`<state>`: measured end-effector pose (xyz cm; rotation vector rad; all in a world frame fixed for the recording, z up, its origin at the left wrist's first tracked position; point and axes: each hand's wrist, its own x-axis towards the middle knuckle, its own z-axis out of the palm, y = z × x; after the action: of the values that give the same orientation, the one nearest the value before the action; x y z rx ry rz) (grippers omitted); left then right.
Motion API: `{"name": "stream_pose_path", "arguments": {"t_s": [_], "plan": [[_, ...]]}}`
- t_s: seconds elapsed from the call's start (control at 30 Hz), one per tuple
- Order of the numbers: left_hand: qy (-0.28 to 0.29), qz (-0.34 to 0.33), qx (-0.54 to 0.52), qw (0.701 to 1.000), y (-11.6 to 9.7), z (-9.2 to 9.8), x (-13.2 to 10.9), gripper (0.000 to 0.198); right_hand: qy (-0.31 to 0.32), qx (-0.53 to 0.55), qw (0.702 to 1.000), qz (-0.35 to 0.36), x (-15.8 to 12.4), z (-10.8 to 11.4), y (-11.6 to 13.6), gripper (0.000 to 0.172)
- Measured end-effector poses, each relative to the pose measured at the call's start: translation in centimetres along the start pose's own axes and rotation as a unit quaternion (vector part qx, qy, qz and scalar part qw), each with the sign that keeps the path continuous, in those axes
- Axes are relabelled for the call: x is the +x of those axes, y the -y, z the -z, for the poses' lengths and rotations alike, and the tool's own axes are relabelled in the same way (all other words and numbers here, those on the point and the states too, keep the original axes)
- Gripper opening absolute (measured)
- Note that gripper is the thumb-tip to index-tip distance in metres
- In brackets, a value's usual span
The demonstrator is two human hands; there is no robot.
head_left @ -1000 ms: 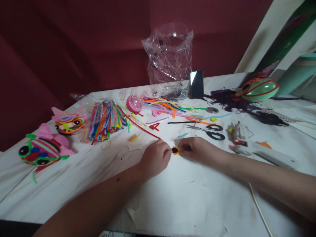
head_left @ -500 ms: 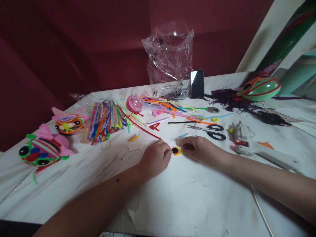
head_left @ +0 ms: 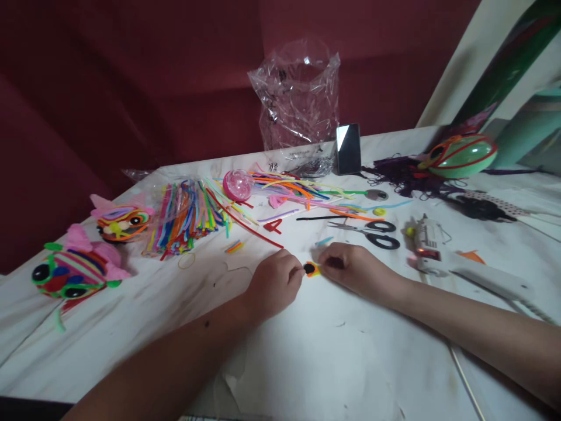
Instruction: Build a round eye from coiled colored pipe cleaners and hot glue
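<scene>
Between my two hands, just above the white tabletop, is a small fuzzy pipe-cleaner piece with a black round middle and an orange and yellow rim. My left hand pinches its left edge between thumb and fingertips. From the other side my right hand grips its yellow right end, fingers curled. A light blue pipe-cleaner scrap lies just beyond my right hand. Scissors with black handles lie behind that hand. A long red pipe cleaner ends close to my left hand.
At left stand two colourful fish figures. A bundle of pipe cleaners and a pink clear ball lie farther back. A phone leans upright before a plastic bag. To the right are a glue gun and a green balloon-like shape.
The view has shifted very slightly, so everything sits a little farther left. Both hands keep their hold on the small black and orange piece, with hardly any visible movement.
</scene>
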<state>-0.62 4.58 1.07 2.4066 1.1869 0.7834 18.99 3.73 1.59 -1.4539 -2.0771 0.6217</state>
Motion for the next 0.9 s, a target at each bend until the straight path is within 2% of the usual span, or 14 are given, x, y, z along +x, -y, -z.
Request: {"name": "stream_pose_path", "arguments": {"t_s": [0.13,0.37,0.57,0.77,0.9], "plan": [[-0.005,-0.008,0.000,1.000,0.1,0.0,0.0,0.013,-0.018,0.030,0.999,-0.014,0.0,0.3,-0.3,0.004],[-0.010,-0.039,-0.001,0.999,0.1,0.0,-0.1,0.013,-0.063,0.051,0.997,-0.013,-0.1,0.7,-0.6,0.013],[0.012,-0.155,0.030,0.987,0.1,-0.2,-0.3,0.022,-0.019,0.028,0.998,0.055,-0.2,0.7,-0.5,0.018],[0.018,-0.167,0.060,0.984,0.2,-0.4,-0.3,0.024,-0.006,-0.049,0.985,0.163,-0.2,0.0,-0.8,0.025],[0.023,-0.172,0.085,0.981,0.0,-0.4,-0.3,0.023,0.014,-0.125,0.978,0.169,-0.3,-0.3,-0.7,0.027]]}}
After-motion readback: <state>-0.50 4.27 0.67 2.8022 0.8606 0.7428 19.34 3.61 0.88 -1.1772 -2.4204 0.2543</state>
